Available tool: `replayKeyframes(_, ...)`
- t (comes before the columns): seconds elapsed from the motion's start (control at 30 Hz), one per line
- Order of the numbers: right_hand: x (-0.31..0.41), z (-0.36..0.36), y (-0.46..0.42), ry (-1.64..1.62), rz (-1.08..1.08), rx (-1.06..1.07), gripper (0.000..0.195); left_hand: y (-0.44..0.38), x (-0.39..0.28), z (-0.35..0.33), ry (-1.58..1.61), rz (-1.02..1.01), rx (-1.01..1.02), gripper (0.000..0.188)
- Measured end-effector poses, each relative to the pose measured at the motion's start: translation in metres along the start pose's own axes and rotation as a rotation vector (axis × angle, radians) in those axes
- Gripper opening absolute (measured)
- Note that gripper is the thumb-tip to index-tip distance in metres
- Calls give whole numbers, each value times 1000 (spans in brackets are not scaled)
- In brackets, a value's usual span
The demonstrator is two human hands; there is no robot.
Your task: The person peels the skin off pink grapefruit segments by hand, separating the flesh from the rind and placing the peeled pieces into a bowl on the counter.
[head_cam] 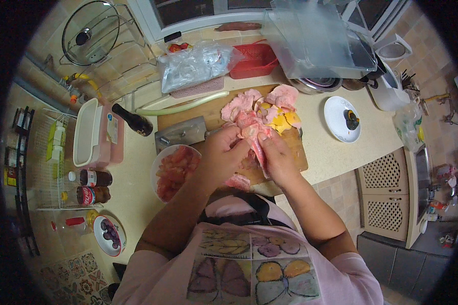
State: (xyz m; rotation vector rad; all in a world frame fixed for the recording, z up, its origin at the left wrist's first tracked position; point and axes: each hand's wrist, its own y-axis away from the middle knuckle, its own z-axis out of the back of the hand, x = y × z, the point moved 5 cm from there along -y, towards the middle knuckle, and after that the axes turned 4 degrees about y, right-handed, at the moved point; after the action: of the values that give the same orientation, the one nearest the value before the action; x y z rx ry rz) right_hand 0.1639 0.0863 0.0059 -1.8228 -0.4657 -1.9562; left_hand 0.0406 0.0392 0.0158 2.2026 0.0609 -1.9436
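My left hand (229, 148) and my right hand (278, 156) both grip a piece of raw poultry (256, 143) over the wooden cutting board (213, 105). Raw skin and yellow fat (284, 121) lie heaped on the board just beyond. A cleaver (180, 135) rests at the board's left, its handle partly behind my left hand. Left of my left forearm stands a white bowl of raw meat pieces (175, 167). Another strip of meat (237, 181) lies at the near edge of the board. A long green stalk (183, 105) lies along the far edge.
A dark bottle (133, 120), a pink lidded container (99, 133) and a bowl of dark fruit (108, 235) stand left. Behind are a red basket (253, 61) and a large clear plastic bin (313, 42). At right sits a white plate (334, 124) with a dark item.
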Motion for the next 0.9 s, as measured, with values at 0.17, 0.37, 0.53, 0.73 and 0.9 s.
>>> replayKeyframes(0.17, 5, 4, 2, 64, -26, 17, 38, 2, -2, 2, -8, -4, 46, 13)
replayKeyframes(0.37, 9, 3, 4, 139, 31, 9, 42, -2, 4, 9, -177, -99, 60, 15)
replayKeyframes(0.53, -26, -5, 8, -507, -316, 232, 32, -2, 1, 4, -70, -68, -3, 15)
replayKeyframes(0.73, 6, -7, 5, -325, -347, 100, 36, 3, -9, 9, -68, -160, -52, 8)
replayKeyframes(0.9, 13, 3, 1, 131, 19, -2, 37, 3, -9, 7, -89, -201, -84, 4)
